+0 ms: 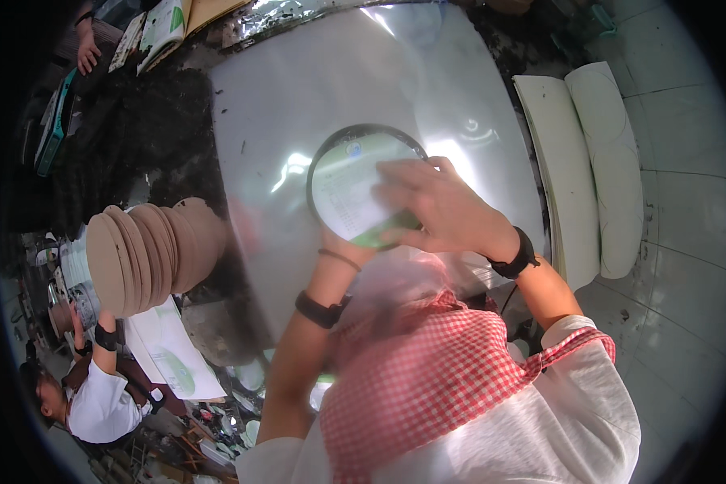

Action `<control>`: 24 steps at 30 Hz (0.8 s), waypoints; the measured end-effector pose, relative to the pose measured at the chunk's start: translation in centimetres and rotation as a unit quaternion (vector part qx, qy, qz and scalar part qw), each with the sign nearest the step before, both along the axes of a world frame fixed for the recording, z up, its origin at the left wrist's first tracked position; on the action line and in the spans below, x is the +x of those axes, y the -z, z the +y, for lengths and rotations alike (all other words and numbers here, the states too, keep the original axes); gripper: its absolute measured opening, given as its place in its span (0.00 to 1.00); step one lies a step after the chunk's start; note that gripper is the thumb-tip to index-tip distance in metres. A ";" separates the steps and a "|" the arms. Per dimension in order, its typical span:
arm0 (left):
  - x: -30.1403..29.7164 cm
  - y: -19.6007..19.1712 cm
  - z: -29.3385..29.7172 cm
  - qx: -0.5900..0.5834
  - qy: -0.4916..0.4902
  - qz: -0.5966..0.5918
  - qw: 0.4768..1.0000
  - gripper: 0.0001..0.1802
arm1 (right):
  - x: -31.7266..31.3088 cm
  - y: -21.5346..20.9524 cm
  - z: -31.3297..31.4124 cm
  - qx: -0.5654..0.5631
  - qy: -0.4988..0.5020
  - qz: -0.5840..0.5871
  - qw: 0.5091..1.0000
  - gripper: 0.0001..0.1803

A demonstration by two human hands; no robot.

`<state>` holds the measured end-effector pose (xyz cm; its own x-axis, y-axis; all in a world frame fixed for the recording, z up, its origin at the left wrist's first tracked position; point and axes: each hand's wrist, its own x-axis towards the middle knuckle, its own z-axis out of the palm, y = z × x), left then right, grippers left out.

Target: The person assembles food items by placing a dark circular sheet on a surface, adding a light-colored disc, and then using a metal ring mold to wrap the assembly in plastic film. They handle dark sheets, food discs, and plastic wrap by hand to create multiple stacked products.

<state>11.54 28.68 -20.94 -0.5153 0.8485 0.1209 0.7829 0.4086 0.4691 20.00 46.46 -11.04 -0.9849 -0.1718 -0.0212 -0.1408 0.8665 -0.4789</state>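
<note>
A round disc (339, 189) with a dark rim and a white and green printed face is above the pale, glossy worktop (266, 105). My left hand (340, 244) reaches beneath its near edge and holds it from below; the fingers there are hidden. Across the disc's right side lies my right hand (456, 206), its fingers stretched out over the printed face and blurred by motion. The right thumb is along the near edge, by the green band. Both wrists wear black bands.
Left of the worktop stands a stack of brown discs (157, 258), with printed sheets (173, 351) below. Long cream sheets (609, 169) lie at the right edge. Another person (105, 411) is at lower left, and someone else's hand (89, 52) shows at far left.
</note>
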 end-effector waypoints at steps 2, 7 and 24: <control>-0.1 -0.2 0.8 0.025 0.001 0.004 1.000 0.32 | -2.6 3.0 -1.3 -0.045 0.053 0.068 0.995 0.31; -3.9 -1.2 -3.0 0.125 0.070 -0.073 0.987 0.21 | -4.0 6.8 -3.1 -0.061 0.120 0.107 0.985 0.33; -0.8 -4.6 -0.3 0.117 -0.189 0.110 0.969 0.27 | 1.3 2.5 -2.4 -0.152 0.063 0.034 0.986 0.13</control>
<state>10.78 28.41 -16.33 -0.7245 0.5400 0.4284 0.6888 0.5890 0.4225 21.26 44.01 -13.57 -0.9962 -0.0358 0.0793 -0.0817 0.6976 -0.7118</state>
